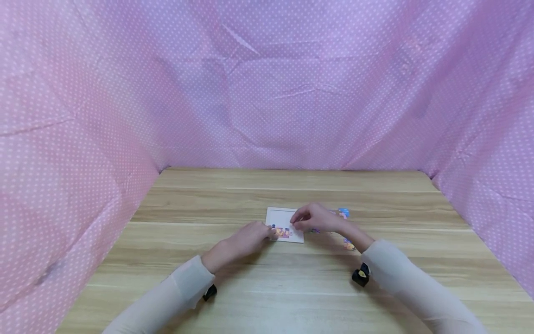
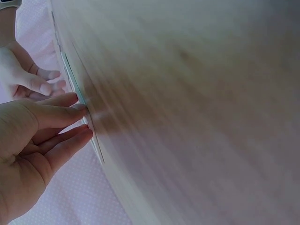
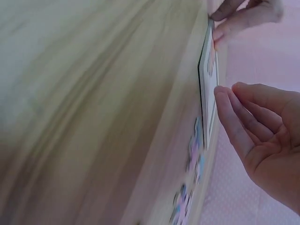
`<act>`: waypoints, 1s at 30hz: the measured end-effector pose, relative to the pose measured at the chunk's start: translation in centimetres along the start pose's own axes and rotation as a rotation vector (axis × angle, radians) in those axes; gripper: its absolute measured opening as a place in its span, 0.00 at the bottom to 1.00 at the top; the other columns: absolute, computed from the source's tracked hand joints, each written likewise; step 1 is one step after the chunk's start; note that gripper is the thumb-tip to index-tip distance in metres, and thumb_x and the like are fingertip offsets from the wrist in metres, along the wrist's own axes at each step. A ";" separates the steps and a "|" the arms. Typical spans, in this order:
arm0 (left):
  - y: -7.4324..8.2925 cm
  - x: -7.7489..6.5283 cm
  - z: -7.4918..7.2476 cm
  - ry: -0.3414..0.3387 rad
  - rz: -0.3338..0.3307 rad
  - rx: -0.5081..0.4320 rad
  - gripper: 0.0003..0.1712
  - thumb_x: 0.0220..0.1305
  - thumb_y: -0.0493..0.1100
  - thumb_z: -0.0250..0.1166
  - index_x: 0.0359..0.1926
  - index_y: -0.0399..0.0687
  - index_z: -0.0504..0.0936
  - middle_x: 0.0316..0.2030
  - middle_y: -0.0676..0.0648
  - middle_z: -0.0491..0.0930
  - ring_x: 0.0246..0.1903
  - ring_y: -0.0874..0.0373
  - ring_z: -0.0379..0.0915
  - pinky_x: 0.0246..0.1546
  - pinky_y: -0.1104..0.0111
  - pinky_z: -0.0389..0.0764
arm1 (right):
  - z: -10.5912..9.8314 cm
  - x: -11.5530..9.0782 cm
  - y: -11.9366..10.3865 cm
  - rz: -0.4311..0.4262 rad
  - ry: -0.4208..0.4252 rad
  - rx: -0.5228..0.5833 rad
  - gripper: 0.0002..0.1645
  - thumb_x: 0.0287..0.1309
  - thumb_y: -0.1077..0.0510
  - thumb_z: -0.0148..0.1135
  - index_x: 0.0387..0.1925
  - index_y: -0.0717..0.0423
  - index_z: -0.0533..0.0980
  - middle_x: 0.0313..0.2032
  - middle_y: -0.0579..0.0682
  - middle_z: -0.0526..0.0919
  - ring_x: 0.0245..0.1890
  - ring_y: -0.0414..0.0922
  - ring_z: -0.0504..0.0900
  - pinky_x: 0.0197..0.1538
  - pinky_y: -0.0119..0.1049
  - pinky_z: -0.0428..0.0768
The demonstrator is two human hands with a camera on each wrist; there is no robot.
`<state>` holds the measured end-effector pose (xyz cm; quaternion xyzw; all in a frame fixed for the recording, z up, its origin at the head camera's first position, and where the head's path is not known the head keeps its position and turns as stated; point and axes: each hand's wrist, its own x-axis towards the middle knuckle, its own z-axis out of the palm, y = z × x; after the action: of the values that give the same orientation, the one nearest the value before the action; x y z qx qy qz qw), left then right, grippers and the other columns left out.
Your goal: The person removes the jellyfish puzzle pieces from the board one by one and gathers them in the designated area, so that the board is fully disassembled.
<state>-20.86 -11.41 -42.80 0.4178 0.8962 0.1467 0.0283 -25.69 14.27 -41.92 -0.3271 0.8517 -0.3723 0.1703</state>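
Note:
A white puzzle tray point(image 1: 282, 215) with a raised rim lies on the table. Several joined colourful puzzle pieces point(image 1: 282, 232) fill part of its near side. At the tray's near left corner, my left hand point(image 1: 253, 236) holds the edge with its fingertips; the left wrist view shows those fingers point(image 2: 65, 149) right at the rim. My right hand point(image 1: 315, 218) hovers over the tray's right side, thumb and fingertips close together. In the right wrist view, nothing shows between the right hand's fingertips point(image 3: 221, 91).
Loose puzzle pieces lie right of the tray, among them a blue one point(image 1: 344, 212) farther back and a yellowish one point(image 1: 349, 245) nearer, close to the right forearm. The wooden table point(image 1: 267, 283) is bounded by pink dotted cloth point(image 1: 267, 102) behind and at both sides.

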 end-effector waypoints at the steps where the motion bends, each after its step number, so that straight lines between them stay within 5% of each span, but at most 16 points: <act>1: 0.0 0.0 0.0 0.001 0.000 -0.001 0.14 0.68 0.29 0.62 0.39 0.47 0.92 0.33 0.52 0.87 0.28 0.66 0.67 0.30 0.76 0.73 | 0.2 0.3 -0.1 -0.008 -0.005 0.005 0.11 0.67 0.62 0.64 0.45 0.64 0.85 0.42 0.57 0.90 0.40 0.41 0.85 0.41 0.28 0.81; 10: -0.2 0.1 0.2 0.017 0.034 0.002 0.15 0.67 0.27 0.62 0.29 0.49 0.87 0.24 0.53 0.78 0.25 0.64 0.63 0.27 0.77 0.66 | 1.5 1.7 -0.7 -0.011 -0.032 -0.003 0.09 0.63 0.65 0.66 0.43 0.65 0.85 0.40 0.56 0.90 0.41 0.43 0.88 0.43 0.27 0.84; 30: -0.1 0.1 0.0 0.021 0.036 0.023 0.15 0.65 0.26 0.63 0.32 0.47 0.90 0.27 0.52 0.83 0.26 0.64 0.64 0.27 0.77 0.68 | 2.6 2.6 -1.4 0.020 -0.048 -0.072 0.09 0.54 0.66 0.74 0.37 0.65 0.83 0.30 0.51 0.84 0.31 0.33 0.76 0.38 0.24 0.78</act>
<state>-20.97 -11.40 -42.77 0.4327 0.8903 0.1414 0.0116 -25.60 10.37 -42.75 -0.3335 0.8633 -0.3319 0.1824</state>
